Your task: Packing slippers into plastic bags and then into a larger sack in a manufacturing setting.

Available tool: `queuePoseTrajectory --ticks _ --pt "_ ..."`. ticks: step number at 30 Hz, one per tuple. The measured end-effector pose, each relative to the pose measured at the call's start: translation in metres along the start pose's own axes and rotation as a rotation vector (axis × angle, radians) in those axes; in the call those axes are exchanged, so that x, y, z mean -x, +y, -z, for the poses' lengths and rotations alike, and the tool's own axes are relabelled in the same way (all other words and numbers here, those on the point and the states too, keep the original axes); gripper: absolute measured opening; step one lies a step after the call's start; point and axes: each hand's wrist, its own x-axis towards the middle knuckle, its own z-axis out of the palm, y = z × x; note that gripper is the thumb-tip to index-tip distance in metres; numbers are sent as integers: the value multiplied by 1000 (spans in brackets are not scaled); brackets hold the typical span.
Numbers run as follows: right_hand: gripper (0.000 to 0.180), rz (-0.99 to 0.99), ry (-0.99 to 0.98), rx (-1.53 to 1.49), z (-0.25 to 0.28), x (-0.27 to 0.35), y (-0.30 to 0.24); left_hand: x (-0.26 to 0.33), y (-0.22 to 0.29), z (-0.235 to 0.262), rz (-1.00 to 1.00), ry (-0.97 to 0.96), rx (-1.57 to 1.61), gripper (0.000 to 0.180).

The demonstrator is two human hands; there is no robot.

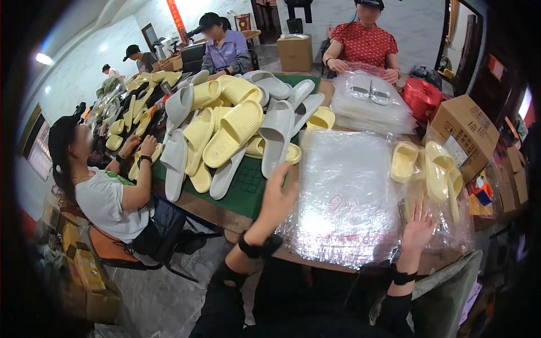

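My left hand (pixel 278 198) is raised at the near right side of a heap of slide sandals, fingers apart and holding nothing. Nearest to it are a grey slide (pixel 277 135) and the toe of a yellow slide (pixel 293 153). Right of that hand lies a thick stack of clear plastic bags (pixel 346 197), shiny and flat on the table. My right hand (pixel 418 230) stretches its fingers out beside the stack, over clear plastic wrap. Just beyond its fingertips are yellow slides (pixel 438 166) in clear bags; whether the hand touches the plastic, I cannot tell.
Across the table, a person in red (pixel 366 48) handles another bag stack (pixel 369 115) with grey slides on top. A cardboard box (pixel 465 132) and a red bundle (pixel 421 97) stand at right. At left, a seated person in white (pixel 110 194) works beside the heap.
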Motion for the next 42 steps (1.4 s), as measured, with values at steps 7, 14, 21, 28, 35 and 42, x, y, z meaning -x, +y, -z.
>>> queuePoseTrajectory --ticks 7,14,21,28,35,42 --pt "50 -94 3 204 2 -42 -22 -31 -39 31 138 140 -36 52" --pt "45 -128 -259 822 74 -148 -35 -47 -90 39 187 148 -266 50" --pt "36 -227 -152 356 -3 -40 -26 -78 -135 42 41 406 -439 54" --pt "28 -125 -120 446 9 66 -3 -122 -164 57 187 288 -331 35" --pt "18 -145 -504 788 18 107 19 -96 -44 7 -92 124 104 29" --pt "43 -236 -608 831 -4 96 46 5 49 -51 70 -286 489 28"
